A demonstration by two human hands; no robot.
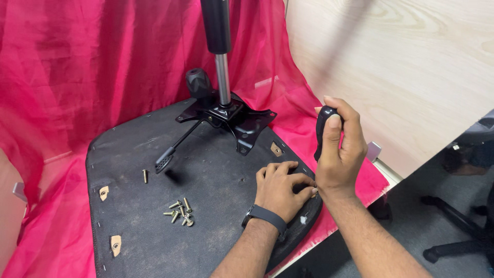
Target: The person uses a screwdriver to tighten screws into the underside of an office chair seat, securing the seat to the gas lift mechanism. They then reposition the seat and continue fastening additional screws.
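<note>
- Hands of one person are seen from above, at work on an upturned chair seat [154, 216] used here as the landmark.
- The right hand [337, 154] is held above the seat's right edge, its fingers clamped together around a black screwdriver handle [322, 128], with the thumb pressed on the rounded top of the handle.
- The handle is smooth, glossy and upright; its shaft is hidden behind the hands, so the tip cannot be made out.
- The left hand [280, 188] is laid on the seat near its right edge, just below the right hand, fingers bent and close together, fingertips touching the seat surface beside the right wrist.
- A dark band [266, 217] is worn on the left wrist.
- The seat underside is flat, rounded at the corners, covered in dusty black fabric stapled along the rim.
- A black metal mechanism plate [231, 118] is mounted at the seat's far middle, with a shiny steel gas cylinder [222, 77] rising from it and a lever [172, 152] reaching out over the seat towards its left side.
- A small heap of brass-coloured screws [179, 211] lies on the seat's near left part, well apart from both hands; one single screw [145, 176] lies further left.
- Crumpled pink cloth [77, 77] is spread beneath and behind the seat.
</note>
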